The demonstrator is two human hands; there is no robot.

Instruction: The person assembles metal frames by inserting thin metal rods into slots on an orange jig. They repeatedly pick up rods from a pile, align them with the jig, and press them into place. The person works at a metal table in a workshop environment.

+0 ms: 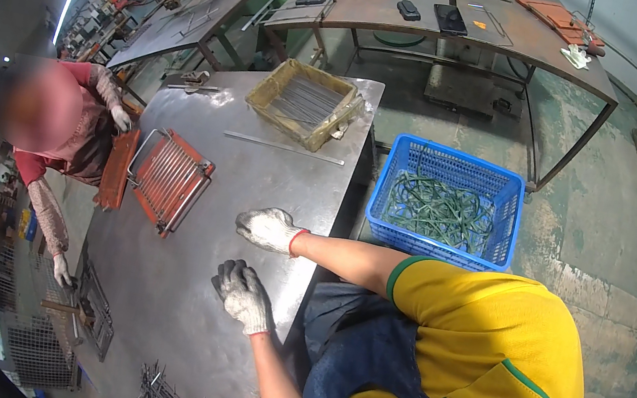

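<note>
On the shiny grey metal tabletop (163, 282), left grip (242, 296) spread, right grip (269, 230) too unclear to tell.

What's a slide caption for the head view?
Gloved left hand and right hand over a metal table, co-worker across it, blue basket alongside.

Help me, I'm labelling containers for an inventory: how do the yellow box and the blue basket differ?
The yellow box has solid-looking walls; the blue basket has walls full of holes.
The box holds straight, thin rods lying side by side; the basket holds tangled green strips.
The box sits on the metal table; the basket is beside it, past the edge.
Both are open-topped and roughly rectangular.
</note>
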